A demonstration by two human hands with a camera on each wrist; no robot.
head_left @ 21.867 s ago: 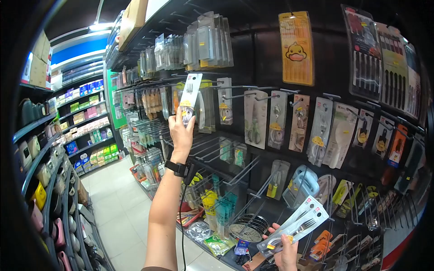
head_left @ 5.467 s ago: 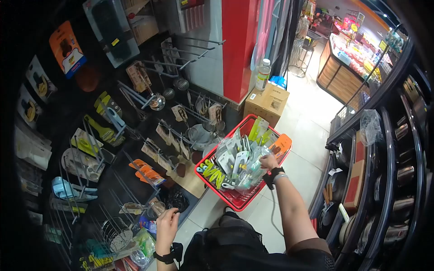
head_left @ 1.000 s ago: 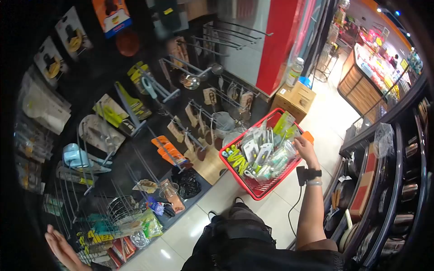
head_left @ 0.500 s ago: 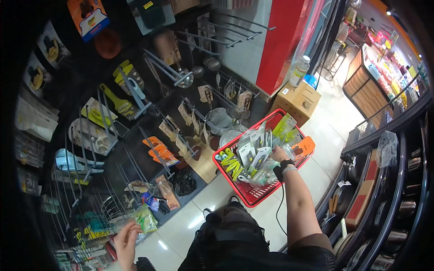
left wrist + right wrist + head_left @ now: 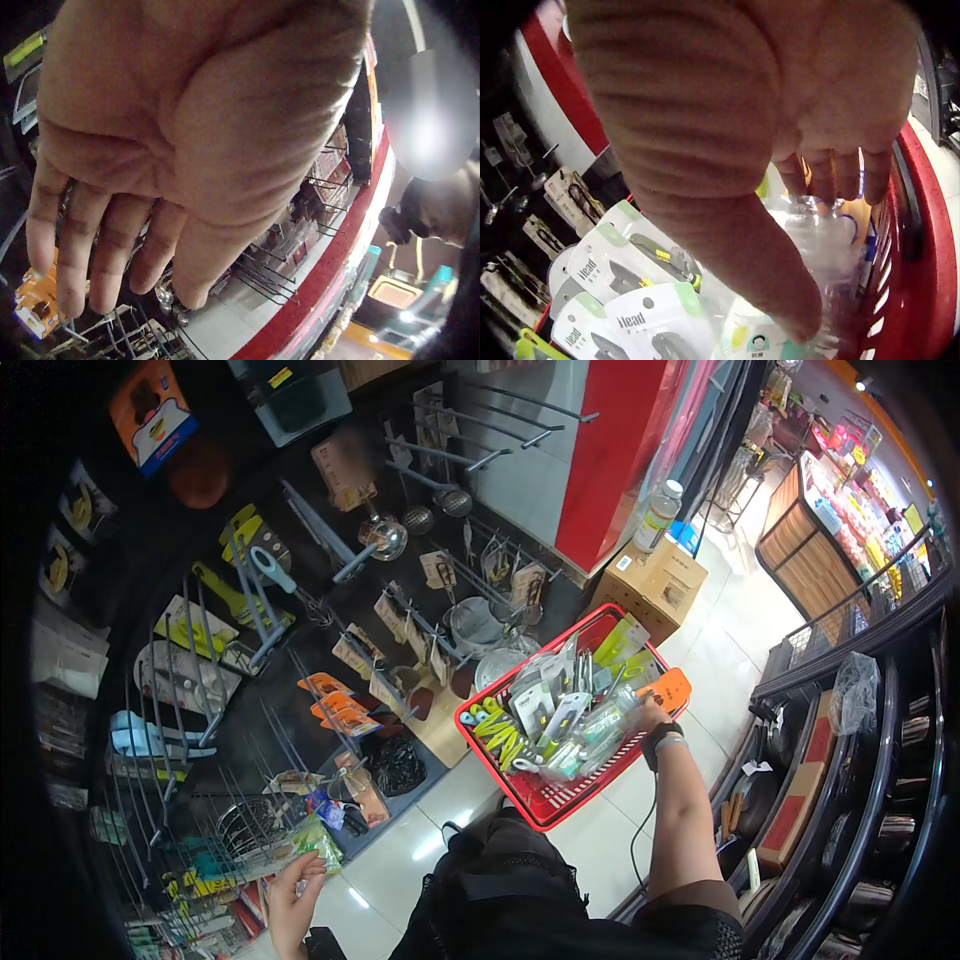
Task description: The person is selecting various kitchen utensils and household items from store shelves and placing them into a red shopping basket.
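Observation:
My right hand (image 5: 652,715) is at the right side of the red basket (image 5: 545,820), over clear plastic packages (image 5: 600,732) and beside an orange package (image 5: 668,688). In the right wrist view its thumb and fingers stand apart, touching the clear packaging (image 5: 817,240); no firm grip shows. White-carded utensils (image 5: 649,319) lie left of the thumb. Green-handled items (image 5: 495,732) fill the basket's left part. My left hand (image 5: 293,905) hangs empty near the lower shelf, palm and loosely extended fingers showing in the left wrist view.
Metal hooks with hanging utensils (image 5: 380,538) cover the rack on the left. A cardboard box (image 5: 655,585) with a bottle (image 5: 656,518) on it stands behind the basket. Shelves of pans (image 5: 765,795) line the right. A black bag (image 5: 398,768) lies on the lower shelf.
My right hand has moved from the middle of the packages toward the basket's right rim, near the orange package. My left hand has come in from the far left and remains empty.

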